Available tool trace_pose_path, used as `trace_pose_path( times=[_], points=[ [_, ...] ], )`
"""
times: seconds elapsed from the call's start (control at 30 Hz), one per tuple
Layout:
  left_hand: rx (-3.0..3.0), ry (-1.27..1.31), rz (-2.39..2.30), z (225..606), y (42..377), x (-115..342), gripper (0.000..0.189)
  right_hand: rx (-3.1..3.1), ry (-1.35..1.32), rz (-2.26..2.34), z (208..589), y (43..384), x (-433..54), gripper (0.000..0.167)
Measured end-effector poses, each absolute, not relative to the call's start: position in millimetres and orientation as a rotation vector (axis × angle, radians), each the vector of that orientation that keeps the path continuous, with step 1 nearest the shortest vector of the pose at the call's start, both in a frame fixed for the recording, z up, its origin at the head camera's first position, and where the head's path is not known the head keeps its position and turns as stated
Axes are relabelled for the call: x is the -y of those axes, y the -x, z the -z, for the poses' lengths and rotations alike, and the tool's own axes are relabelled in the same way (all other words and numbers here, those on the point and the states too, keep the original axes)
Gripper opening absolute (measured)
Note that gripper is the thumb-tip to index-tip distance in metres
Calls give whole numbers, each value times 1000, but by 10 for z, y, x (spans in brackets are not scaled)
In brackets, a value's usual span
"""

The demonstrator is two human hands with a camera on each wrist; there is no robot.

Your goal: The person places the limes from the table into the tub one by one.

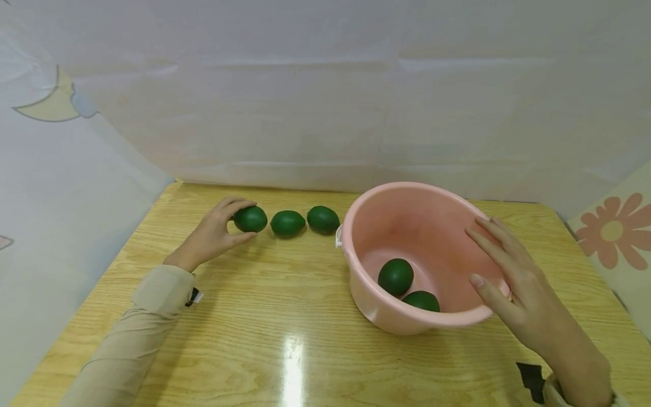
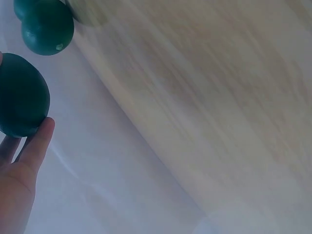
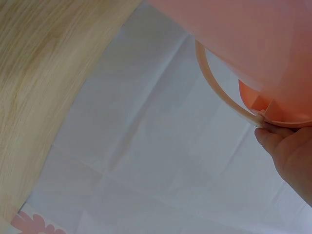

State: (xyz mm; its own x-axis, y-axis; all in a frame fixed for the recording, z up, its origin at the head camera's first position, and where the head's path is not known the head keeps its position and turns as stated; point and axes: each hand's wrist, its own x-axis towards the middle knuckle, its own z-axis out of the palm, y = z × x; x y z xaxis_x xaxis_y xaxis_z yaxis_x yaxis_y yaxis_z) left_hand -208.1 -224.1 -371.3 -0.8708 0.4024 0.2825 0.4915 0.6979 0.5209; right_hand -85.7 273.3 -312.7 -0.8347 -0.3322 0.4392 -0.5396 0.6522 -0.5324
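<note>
At the table's far left, my left hand holds a dark green oval fruit between thumb and fingers. The left wrist view also shows this fruit against the fingers. Two similar fruits, a middle one and a right one, lie in a row beside it. My right hand is at the right rim of a pink bucket, fingers fairly straight and spread. In the right wrist view its fingertips touch the bucket's rim by the handle joint. Two more green fruits lie inside the bucket.
The wooden table meets a pale sheet-covered wall at its back edge. A white handle mount sticks out on the bucket's left. In the right wrist view the pale handle hangs along the bucket's outside.
</note>
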Motion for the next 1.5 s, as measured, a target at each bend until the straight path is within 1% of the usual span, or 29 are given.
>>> trace_pose_path(
  times=[0.67,1.1,1.5],
  points=[
    [2650,788,888,3494,1988,2038,65,2572,-702,-975,3134,865,-2731,67],
    [2607,808,902,3429,1944,1931,66,2569,-697,-980,3138,865,-2732,67],
    [2575,856,926,3254,1848,1736,66,2578,-690,-985,3146,859,-2738,68]
  ],
)
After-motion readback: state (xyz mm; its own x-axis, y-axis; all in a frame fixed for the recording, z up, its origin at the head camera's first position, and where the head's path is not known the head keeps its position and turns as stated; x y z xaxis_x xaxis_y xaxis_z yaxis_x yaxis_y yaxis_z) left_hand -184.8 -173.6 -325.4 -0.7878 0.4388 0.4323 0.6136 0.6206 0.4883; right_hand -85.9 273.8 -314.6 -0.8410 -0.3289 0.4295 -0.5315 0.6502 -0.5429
